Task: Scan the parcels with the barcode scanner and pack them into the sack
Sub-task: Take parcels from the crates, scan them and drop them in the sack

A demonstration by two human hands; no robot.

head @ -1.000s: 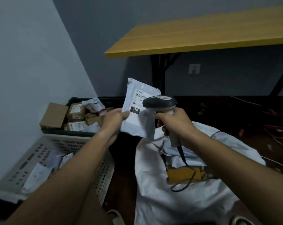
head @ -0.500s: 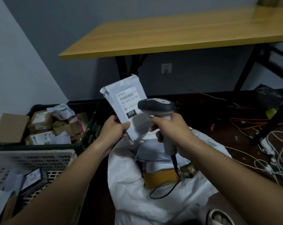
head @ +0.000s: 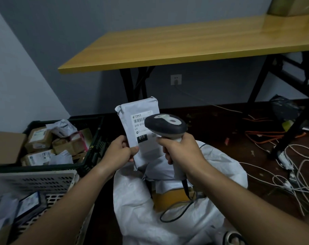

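Parcel: white poly mailer (head: 139, 124), held upright and slightly tilted above the sack's mouth; label faces the camera, barcode and "010" tag visible.
Left hand: (head: 121, 152) pinches the parcel's lower left edge, thumb on the front face.
Right hand: (head: 183, 152) wrapped round the handle of the barcode scanner (head: 165, 126).
Scanner position: head just in front of the parcel, overlapping the label's right side; black cable hangs down into the sack.
Sack: white woven sack (head: 137, 206), open, directly below both hands; yellow item and pale packets inside.
Dark crate: (head: 95, 144) at left, filled with cardboard boxes and mailers.
White perforated basket: (head: 35, 181) near left, below the crate.
Table: yellow top (head: 185, 45) behind.
Floor, right: loose cables (head: 291, 174).
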